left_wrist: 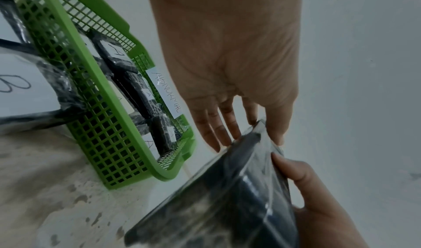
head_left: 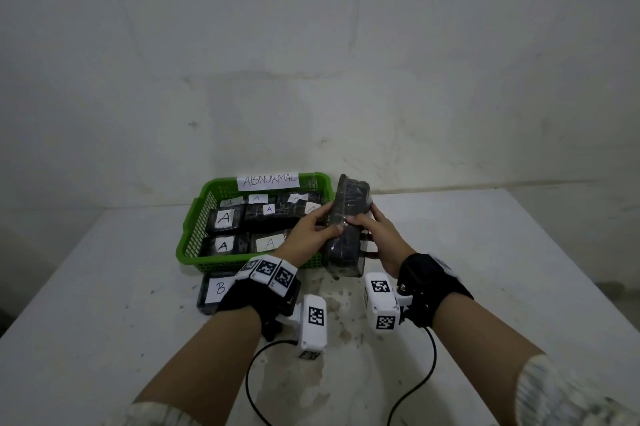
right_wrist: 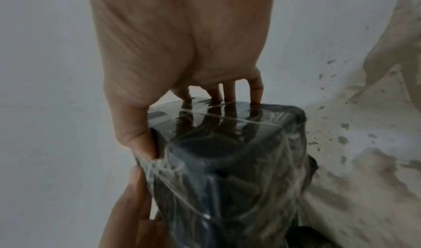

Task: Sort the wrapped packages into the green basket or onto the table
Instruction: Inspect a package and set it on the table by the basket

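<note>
- Black package (head_left: 347, 225) wrapped in clear film is up off the table (head_left: 485, 270), held on edge between both hands, just to the right of the green basket (head_left: 194, 235).
- The left hand (head_left: 310, 233) has its thumb curled over the near face of the package and its fingers round the far side, so it's properly gripping it. In the left wrist view those fingers (left_wrist: 214, 125) reach down behind the film.
- The right hand (head_left: 375, 238) grips the other side, thumb on the near face. In the right wrist view its fingertips (right_wrist: 230, 93) press onto the top end and the thumb is clamped on the edge.
- The basket has a paper sign reading ABNORMAL (head_left: 268, 180) on its back wall and it's pretty full already: several black wrapped packages with white "A" labels (head_left: 224, 218) lying flat inside.
- One more wrapped package with a "B" label (head_left: 220, 288) sits on the table right in front of the basket, partly hidden by the left wrist.
- The tabletop is white and kinda stained and speckled near the person.
</note>
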